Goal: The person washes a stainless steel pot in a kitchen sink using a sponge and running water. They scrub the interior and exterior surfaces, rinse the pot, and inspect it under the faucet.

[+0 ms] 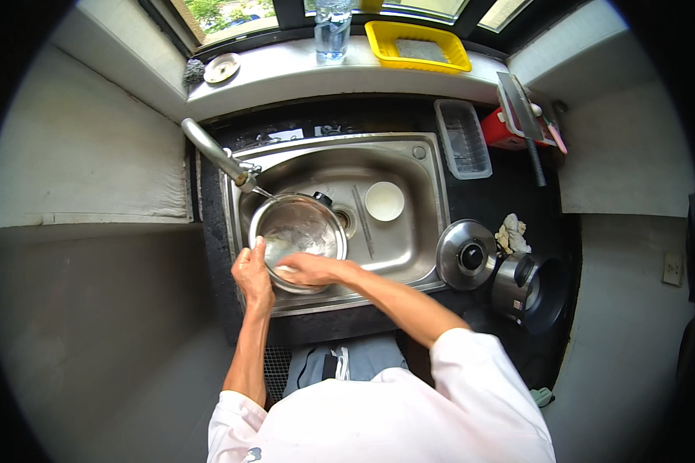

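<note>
A round stainless steel pot (307, 223) stands in the left part of the metal sink (402, 249), with some water in it. Above its far left rim is the faucet (211, 149), and a thin stream runs from the spout. My left hand (255, 275) grips the pot's near left rim, thumb on top. My right hand (306, 269) reaches inside the pot at the near side; it is blurred, and whether it holds something is hidden. To the right of the pot, a white bowl (384, 201) and a pair of chopsticks (364, 222) lie on the sink floor by the drain (344, 220).
Right of the sink are a pot lid (467, 254), crumpled cloth (514, 233), a steel cooking pot (512, 289), a clear plastic tray (464, 139) and a cleaver (521, 110) on a red container (495, 130). A water bottle (332, 32) and yellow basket (376, 46) stand on the sill.
</note>
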A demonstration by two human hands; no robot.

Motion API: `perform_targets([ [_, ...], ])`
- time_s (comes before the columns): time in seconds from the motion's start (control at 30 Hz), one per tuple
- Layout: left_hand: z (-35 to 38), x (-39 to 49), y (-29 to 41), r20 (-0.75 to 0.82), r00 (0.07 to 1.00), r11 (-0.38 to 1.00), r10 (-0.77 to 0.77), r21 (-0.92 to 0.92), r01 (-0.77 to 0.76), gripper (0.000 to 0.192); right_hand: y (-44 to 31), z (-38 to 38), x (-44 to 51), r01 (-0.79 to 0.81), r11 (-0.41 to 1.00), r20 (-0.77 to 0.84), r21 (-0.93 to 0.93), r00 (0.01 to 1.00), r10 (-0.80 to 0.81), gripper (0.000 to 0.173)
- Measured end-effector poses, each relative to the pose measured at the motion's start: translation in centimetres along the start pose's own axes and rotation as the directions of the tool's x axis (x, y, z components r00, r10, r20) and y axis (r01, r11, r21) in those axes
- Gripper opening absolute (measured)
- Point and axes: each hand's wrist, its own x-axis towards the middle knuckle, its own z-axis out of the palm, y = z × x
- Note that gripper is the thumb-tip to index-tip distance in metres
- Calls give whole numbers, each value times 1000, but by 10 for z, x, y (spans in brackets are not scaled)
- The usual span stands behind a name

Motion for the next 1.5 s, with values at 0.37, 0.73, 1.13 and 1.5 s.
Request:
perform_targets([
  [0.37, 7, -30, -17, 54, 990, 979, -131, -150, 138, 32, -1, 7, 30, -182, 982, -518, 56, 835, 184, 37],
  [0.73, 6, -24, -7, 110, 980, 976, -168, -119, 181, 33, 9, -22, -12, -247, 968, -646, 43, 732, 216, 15],
  [1.13, 0, -24, -8, 125, 977, 973, -175, -127, 190, 41, -22, -30, -34, 30, 922, -570, 386, 794, 213, 21],
  [1.5, 2, -25, -5, 270, 930, 956, -249, -83, 280, 23, -60, -59, -40, 305, 780, -648, 547, 744, 163, 31],
])
